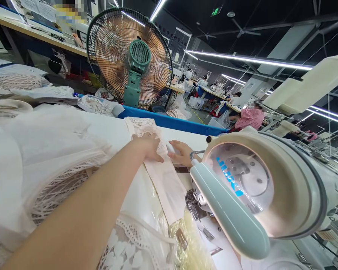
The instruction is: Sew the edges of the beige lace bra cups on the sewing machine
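My left hand point(150, 146) lies on a long pale pink fabric piece point(166, 187) with lace at its far end. Its fingers and thumb are spread, pressing on the cloth. Just right of that piece, my right hand point(183, 153) is partly hidden behind the sewing machine point(236, 180). Its thumb and fingers are apart, and I cannot tell whether the pale patch between them is an object or the tabletop. The near end of the fabric reaches beside the machine's presser foot area point(195, 200).
White lace garments point(59, 161) are heaped on the left, under my forearm. Clear yellowish plastic point(186, 240) covers the near table edge. A large fan point(139, 56) stands beyond the blue table edge point(171, 123). A person in pink point(250, 118) sits further back among other machines.
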`<control>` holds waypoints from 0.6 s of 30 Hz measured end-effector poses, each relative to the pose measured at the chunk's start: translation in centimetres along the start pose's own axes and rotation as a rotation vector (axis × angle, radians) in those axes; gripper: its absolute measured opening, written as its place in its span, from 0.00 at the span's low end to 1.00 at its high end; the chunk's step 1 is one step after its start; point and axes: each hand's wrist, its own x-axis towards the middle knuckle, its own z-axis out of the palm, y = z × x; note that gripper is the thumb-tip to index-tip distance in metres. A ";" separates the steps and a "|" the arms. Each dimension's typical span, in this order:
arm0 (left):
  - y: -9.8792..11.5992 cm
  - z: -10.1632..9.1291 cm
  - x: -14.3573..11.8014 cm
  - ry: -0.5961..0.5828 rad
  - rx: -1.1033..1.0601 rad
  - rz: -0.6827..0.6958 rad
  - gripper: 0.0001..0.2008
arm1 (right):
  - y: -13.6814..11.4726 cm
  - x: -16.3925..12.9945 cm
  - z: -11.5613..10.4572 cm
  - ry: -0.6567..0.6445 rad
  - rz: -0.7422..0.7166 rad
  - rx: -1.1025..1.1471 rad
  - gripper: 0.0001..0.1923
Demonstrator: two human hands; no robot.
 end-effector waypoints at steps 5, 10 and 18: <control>-0.5 0.8 0.7 0.064 -0.003 0.133 0.45 | 1.0 0.8 1.0 0.029 0.012 -0.091 0.31; -1.1 0.9 0.7 0.140 -0.013 0.173 0.43 | 2.1 1.0 1.2 0.117 0.019 -0.091 0.25; -1.5 0.9 0.7 0.162 -0.069 0.092 0.40 | 0.5 0.3 0.8 0.094 -0.102 0.021 0.21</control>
